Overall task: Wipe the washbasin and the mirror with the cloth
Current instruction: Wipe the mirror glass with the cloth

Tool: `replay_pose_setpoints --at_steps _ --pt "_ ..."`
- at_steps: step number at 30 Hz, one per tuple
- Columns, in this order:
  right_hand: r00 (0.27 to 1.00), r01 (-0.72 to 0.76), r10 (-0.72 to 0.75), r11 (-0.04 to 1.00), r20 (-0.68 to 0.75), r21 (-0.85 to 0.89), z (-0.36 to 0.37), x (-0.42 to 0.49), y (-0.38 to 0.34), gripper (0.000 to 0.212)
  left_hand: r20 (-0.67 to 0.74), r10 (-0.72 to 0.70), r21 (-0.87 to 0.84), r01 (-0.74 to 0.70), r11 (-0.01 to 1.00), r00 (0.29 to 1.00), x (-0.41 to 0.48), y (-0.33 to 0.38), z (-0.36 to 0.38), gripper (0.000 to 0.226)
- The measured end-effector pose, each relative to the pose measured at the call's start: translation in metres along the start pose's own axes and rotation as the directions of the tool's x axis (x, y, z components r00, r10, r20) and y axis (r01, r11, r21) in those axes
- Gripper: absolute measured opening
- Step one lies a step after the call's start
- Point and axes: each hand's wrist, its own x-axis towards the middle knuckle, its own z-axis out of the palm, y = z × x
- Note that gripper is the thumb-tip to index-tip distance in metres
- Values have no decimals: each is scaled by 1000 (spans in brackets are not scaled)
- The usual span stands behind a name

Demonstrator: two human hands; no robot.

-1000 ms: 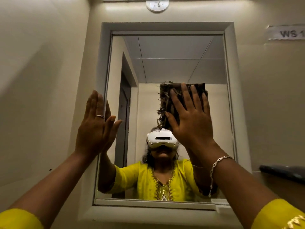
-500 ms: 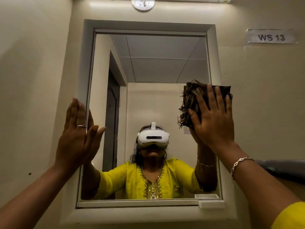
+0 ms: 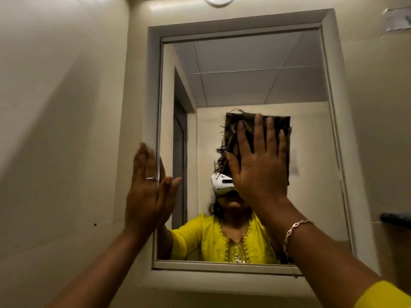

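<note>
A framed wall mirror (image 3: 255,85) fills the middle of the head view. My right hand (image 3: 259,165) lies flat, fingers spread, pressing a dark brown frayed cloth (image 3: 231,132) against the glass near the mirror's centre. My left hand (image 3: 148,187), with a ring on one finger, rests flat and holds nothing, its palm against the mirror's left frame and glass edge. The mirror reflects a person in a yellow top wearing a white headset. The washbasin is out of view.
The mirror's grey frame (image 3: 153,85) is set in a cream wall (image 3: 66,152). A round white fitting (image 3: 220,0) sits above the mirror. A paper label (image 3: 397,18) is stuck at top right. A dark ledge (image 3: 395,218) juts out at the right edge.
My right hand slid the cloth from the mirror's centre to its right edge, then back left to the centre. The left hand stayed on the left frame; the camera view shifted.
</note>
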Motion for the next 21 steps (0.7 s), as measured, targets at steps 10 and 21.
replay_pose_setpoints --at_steps 10,21 --pt "985 153 -163 979 62 131 18 -3 -101 61 -21 23 -192 -26 981 1000 -14 10 -12 78" --pt "957 269 -282 950 63 161 24 2 -106 58 -40 46 -157 -52 986 998 -14 8 -11 75"
